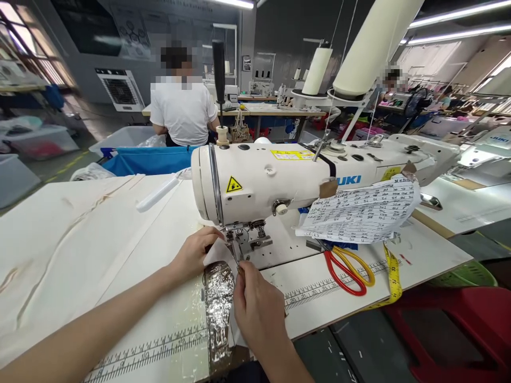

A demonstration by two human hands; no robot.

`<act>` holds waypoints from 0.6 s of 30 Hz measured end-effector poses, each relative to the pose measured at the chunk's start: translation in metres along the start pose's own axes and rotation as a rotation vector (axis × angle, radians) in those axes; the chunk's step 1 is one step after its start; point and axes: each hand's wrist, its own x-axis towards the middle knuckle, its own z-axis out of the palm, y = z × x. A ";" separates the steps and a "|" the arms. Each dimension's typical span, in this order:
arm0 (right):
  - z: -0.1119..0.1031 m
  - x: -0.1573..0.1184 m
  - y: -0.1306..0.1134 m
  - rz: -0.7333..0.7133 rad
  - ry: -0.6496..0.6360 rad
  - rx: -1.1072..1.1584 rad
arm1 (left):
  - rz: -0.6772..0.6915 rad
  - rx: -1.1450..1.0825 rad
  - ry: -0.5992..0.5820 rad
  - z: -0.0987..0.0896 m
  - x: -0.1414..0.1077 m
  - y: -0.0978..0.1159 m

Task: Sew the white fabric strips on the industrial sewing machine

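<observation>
While the white worktable (80, 250) takes up most of what I can see, the cream sewing machine (279, 181) sitting on it is the thing everything else gathers around. Behind the machine, a person in a white shirt (182, 109) sits with their back turned, and big thread cones (371, 48) rise above its arm. Taped to the machine's front, a handwritten sheet (363, 210) hangs down (its figures too small to read). Just below that sheet lie red-and-yellow scissors (347, 268) and a yellow tape measure (393, 276). Under the machine's needle end, a white piece of fabric (217, 255) lies on the bed, beside a shiny foil-like strip (219, 303) running toward the table edge. The left hand (195, 252) rests on the fabric just left of the presser foot (249, 242), fingers pressing down. The right hand (255, 306) sits just in front of the foot, fingertips pinched together at the fabric's edge near the needle.
</observation>
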 end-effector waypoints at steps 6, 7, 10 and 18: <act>0.001 0.001 0.000 -0.007 -0.009 -0.019 | -0.045 -0.031 -0.037 -0.004 0.002 0.002; 0.000 0.001 0.000 -0.006 -0.012 -0.015 | -0.053 -0.034 -0.041 -0.004 0.003 0.003; -0.001 0.000 0.000 -0.003 -0.014 -0.005 | -0.056 -0.034 -0.041 -0.006 0.004 0.006; 0.002 0.001 0.000 -0.012 -0.026 0.001 | 0.015 0.051 0.014 -0.001 0.001 0.002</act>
